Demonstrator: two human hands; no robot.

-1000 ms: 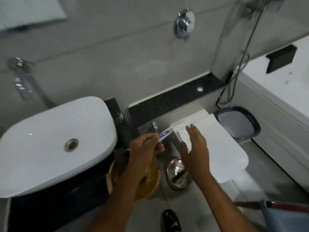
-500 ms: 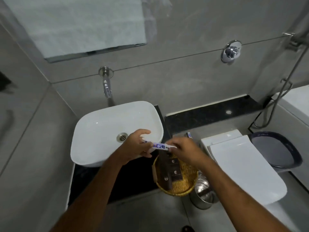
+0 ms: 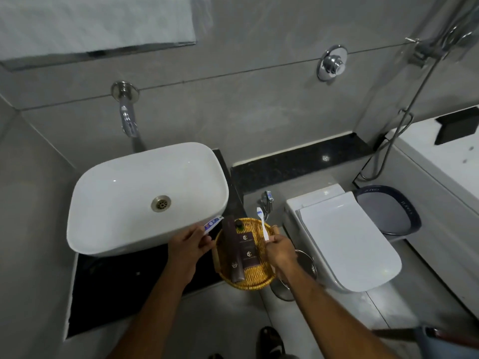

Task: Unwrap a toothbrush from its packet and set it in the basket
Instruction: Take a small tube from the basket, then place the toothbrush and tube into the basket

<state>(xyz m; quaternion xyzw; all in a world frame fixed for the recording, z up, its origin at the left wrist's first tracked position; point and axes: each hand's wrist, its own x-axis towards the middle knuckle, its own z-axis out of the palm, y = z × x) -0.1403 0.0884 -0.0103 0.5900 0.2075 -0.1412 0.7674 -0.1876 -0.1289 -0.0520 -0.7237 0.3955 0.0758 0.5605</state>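
White sink (image 3: pixel 145 195) sits on the dark counter (image 3: pixel 108 286); toilet (image 3: pixel 344 242) to its right. Wicker basket (image 3: pixel 261 281) stands at the counter's right end, between the two, already holding dark brown toiletry packs (image 3: pixel 239 250).

Change since half a second ago: both hands then met over one packet; now they are apart. Left hand (image 3: pixel 188 247) pinches the empty packet (image 3: pixel 212 224) against the sink's front edge. Right hand (image 3: pixel 280 248) pinches the white toothbrush (image 3: pixel 262 224) by its lower handle, bristle end pointing up and away, over the basket's far right rim.

Judgement: unwrapping is done. Remaining step is lowering the brush into the basket; it does not yet appear to rest inside. Packet needs discarding.
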